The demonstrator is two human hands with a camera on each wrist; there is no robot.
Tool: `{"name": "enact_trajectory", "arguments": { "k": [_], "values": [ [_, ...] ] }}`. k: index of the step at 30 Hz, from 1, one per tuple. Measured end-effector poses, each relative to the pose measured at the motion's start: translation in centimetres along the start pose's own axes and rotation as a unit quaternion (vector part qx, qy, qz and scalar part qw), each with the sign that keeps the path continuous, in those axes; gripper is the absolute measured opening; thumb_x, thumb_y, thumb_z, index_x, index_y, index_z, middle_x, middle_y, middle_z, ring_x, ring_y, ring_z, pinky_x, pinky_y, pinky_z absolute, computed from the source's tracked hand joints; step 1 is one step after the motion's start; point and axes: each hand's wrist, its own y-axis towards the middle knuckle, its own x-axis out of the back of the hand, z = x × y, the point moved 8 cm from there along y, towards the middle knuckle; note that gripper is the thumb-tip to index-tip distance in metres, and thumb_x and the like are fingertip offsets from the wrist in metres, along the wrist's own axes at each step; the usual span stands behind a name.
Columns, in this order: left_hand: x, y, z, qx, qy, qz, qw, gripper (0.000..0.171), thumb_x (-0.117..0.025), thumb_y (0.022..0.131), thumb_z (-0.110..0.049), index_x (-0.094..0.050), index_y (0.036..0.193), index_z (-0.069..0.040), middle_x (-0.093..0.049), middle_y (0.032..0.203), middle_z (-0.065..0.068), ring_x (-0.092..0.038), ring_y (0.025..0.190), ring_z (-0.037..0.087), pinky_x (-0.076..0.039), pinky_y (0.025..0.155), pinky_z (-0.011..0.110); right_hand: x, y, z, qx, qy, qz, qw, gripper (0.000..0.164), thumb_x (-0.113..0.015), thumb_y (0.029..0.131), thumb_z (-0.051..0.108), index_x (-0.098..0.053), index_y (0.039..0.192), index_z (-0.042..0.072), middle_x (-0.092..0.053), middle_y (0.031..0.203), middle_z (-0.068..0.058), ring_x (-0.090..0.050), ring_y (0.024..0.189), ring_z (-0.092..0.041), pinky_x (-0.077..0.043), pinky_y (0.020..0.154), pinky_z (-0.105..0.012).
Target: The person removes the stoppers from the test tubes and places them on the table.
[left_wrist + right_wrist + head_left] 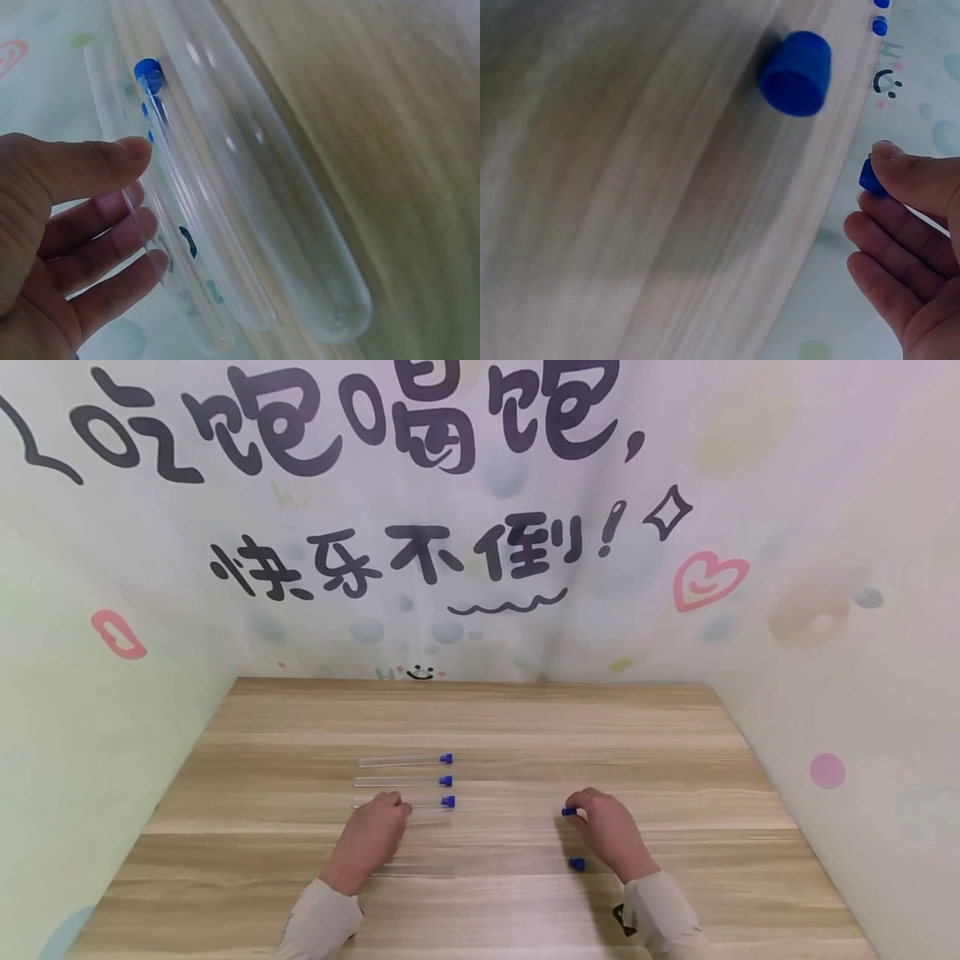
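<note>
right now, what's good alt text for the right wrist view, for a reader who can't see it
The right hand pinches a blue cap between thumb and finger. A second cap, larger in view, lies on the wooden table; two more blue caps show at the top right, near a smiley on the pale wall.

Reaching forward with sleeved forearms [322, 917] angled inward. Pinching between thumb and fingertips with the left hand [371, 833]; pinching between thumb and forefinger with the right hand [611, 832], with its other fingers loosely bent.
</note>
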Motion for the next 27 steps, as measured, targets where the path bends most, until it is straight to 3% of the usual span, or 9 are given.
{"name": "enact_trajectory", "arguments": {
  "k": [13,27],
  "values": [
    [-1.2,-0.5,0.6,0.002,-0.006,0.017,0.9998,0.012,-0.072,0.074,0.002,-0.065,0.070,-0.007,-0.056,0.067,0.004,-0.057,0.061,0.019,-0.048,0.049,0.032,-1.1,-1.0,-0.5,-0.021,-0.022,0.037,0.999,0.011,-0.077,0.074,0.002,-0.071,0.081,0.008,-0.064,0.079,0.000,-0.062,0.071,-0.014,-0.054,0.068,-0.031],
    [-1.4,-0.7,0.6,0.002,-0.012,0.016,0.9998,0.016,-0.072,0.074,0.004,-0.062,0.067,-0.007,-0.055,0.065,0.004,-0.056,0.059,0.019,-0.048,0.049,0.032,-1.7,-1.1,-1.0,-0.033,-0.020,0.046,0.998,0.011,-0.078,0.072,0.003,-0.072,0.078,0.009,-0.064,0.076,0.000,-0.062,0.069,-0.014,-0.054,0.066,-0.032]
  ]
}}
